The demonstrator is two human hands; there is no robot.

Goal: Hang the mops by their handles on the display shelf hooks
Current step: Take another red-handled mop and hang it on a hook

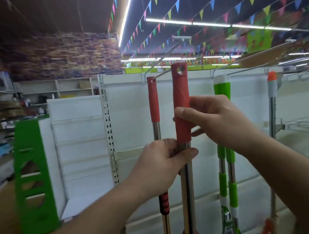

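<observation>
I hold a mop with a red grip [181,95] and a steel pole upright in front of the white display shelf [130,110]. My left hand [164,163] grips the pole just below the red grip. My right hand [213,122] is closed around the grip's middle. The hole in the grip's top sits just beside the long wire hook [166,58], below its tip. A second red-handled mop [153,98] hangs on that same hook near the shelf. Two green-handled mops [222,90] hang on the hook to the right.
An orange-tipped grey handle [272,85] hangs further right, beside wire baskets [307,123]. A green shelf end panel [34,177] stands at the left, with stocked shelves behind it. Flag bunting and strip lights run overhead.
</observation>
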